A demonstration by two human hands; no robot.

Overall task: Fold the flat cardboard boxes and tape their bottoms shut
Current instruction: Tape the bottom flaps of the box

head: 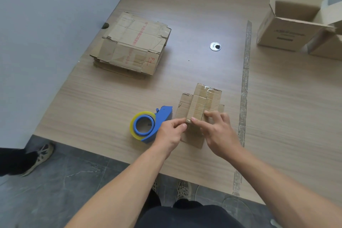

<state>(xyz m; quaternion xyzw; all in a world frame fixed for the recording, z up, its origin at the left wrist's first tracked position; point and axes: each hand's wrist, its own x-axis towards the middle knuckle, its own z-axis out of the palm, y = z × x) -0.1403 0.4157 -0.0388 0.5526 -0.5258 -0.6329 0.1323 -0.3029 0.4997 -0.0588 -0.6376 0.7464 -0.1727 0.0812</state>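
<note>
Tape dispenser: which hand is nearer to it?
Left. The left hand sits right beside the tape dispenser, overlapping its near edge while pinching the small box. The right hand is on the box's far side, away from the dispenser.

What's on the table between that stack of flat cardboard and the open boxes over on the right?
In the head view, between the flat cardboard stack and the open boxes lie a round metal cable grommet and a long strip of old tape; otherwise bare table.
</note>
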